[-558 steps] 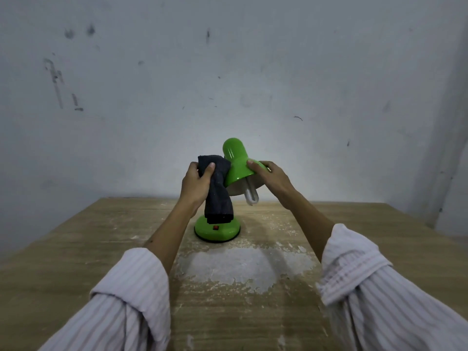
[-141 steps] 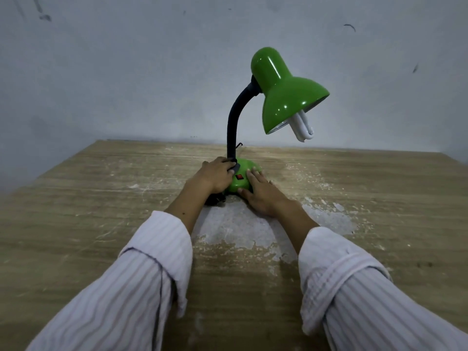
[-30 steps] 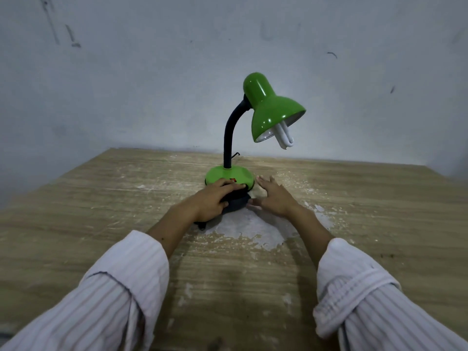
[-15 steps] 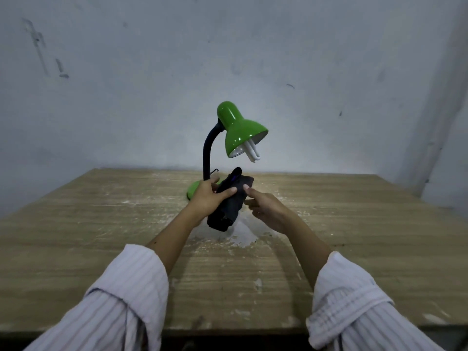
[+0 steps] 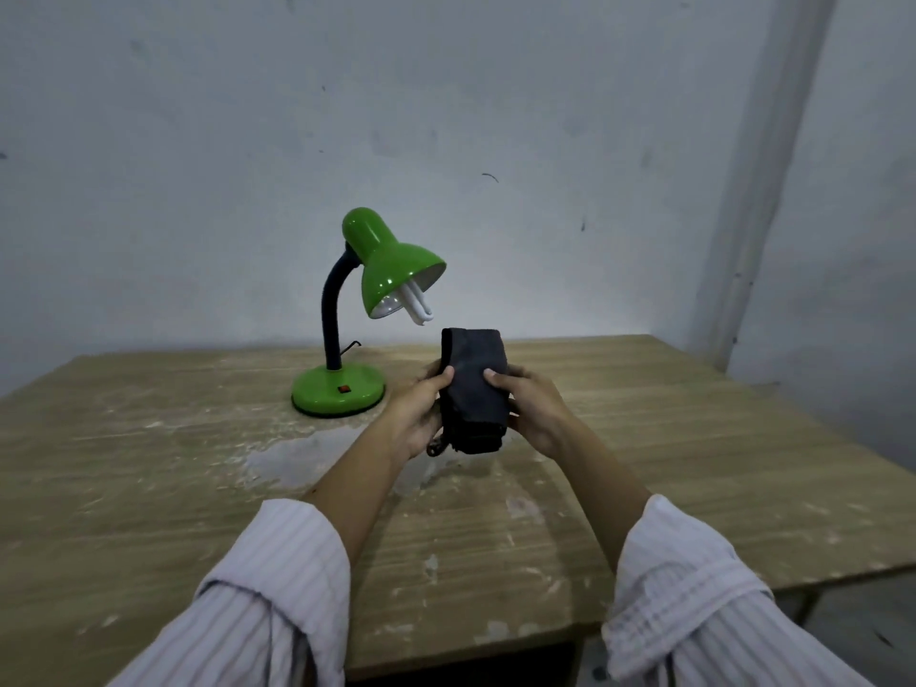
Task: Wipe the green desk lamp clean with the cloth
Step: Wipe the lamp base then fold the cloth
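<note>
The green desk lamp [image 5: 381,270] stands upright on the wooden table [image 5: 148,488], left of centre, with a black bendy neck, a round green base [image 5: 338,390] with a red switch, and a white bulb under its shade. A folded dark cloth [image 5: 473,389] is held up above the table, to the right of the lamp base and apart from it. My left hand [image 5: 421,414] grips the cloth's left side. On the cloth's right side my right hand [image 5: 530,409] has hold of it too.
A pale worn patch [image 5: 307,453] marks the tabletop in front of the lamp base. A grey wall stands close behind the table. The table's right edge [image 5: 793,428] and front edge fall away to the floor.
Both hands have moved right and away from the lamp with the cloth. My right hand, only touching it half a second ago, now grips it. The view has shifted right.
</note>
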